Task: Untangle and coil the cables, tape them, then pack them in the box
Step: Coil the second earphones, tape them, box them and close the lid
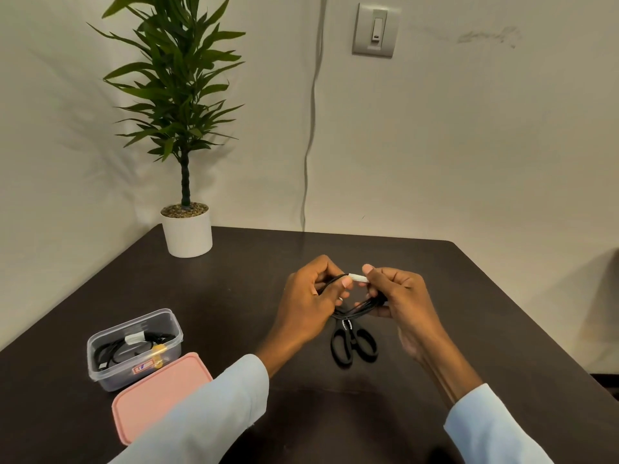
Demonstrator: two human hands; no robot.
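A coiled black cable (355, 309) hangs in the air just above the scissors (353, 341), held between both hands over the middle of the dark table (469, 313). A strip of white tape (357, 277) sits on the coil's upper strand. The left hand (310, 296) comes in from the scissors' left, fingers curled round the coil, thumb tip pressed beside the tape: its grip is clenched on the cable. The right hand (398, 296) comes in from the scissors' right, thumb and forefinger pinching the tape end, lower fingers curled round the coil's other side. Both forearms wear pale blue sleeves.

The black-handled scissors lie flat on the table, blades hidden under the coil. Well to their left stands a clear box (134, 349) with another taped black cable and something yellow inside; its pink lid (157, 393) lies just nearer the person, partly under the left sleeve. Far beyond the scissors to the left, a potted plant (186, 128) stands at the table's back corner.
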